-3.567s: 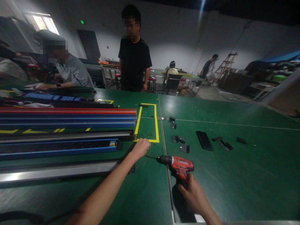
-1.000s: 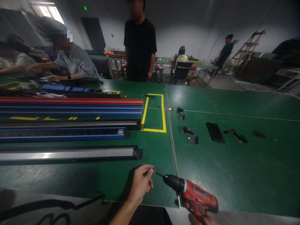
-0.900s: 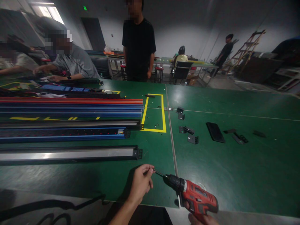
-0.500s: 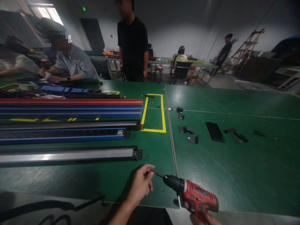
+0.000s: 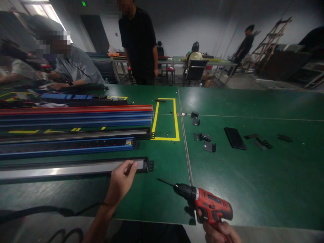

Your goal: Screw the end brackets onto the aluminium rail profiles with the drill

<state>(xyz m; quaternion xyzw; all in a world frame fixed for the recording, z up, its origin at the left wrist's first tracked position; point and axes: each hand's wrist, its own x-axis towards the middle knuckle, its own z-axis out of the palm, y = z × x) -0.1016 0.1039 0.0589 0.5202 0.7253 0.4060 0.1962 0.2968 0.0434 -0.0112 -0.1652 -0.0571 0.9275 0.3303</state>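
My right hand (image 5: 217, 232) is wrapped around the handle of a red and black cordless drill (image 5: 214, 202). The drill's long thin bit (image 5: 165, 182) points left over the green tabletop, with its tip free. My left hand (image 5: 123, 179) is over the right end of the nearest long black profile with a silver strip (image 5: 83, 168). Its thumb and fingers are pinched together; whatever they hold, if anything, is hidden. A black slotted bracket (image 5: 151, 165) sticks out from that profile's end, just right of my fingers.
Blue-edged profiles (image 5: 76, 148) and a red one (image 5: 113, 108) lie farther back on the left. Small black brackets (image 5: 209, 146) and a flat black rectangular object (image 5: 235, 138) rest on the right. Across the table stands a person in black (image 5: 139, 44); another sits at left.
My left hand has moved left from the drill bit's tip to the near profile's end, its fingers closing together. The drill has shifted slightly left and stays in my right hand.
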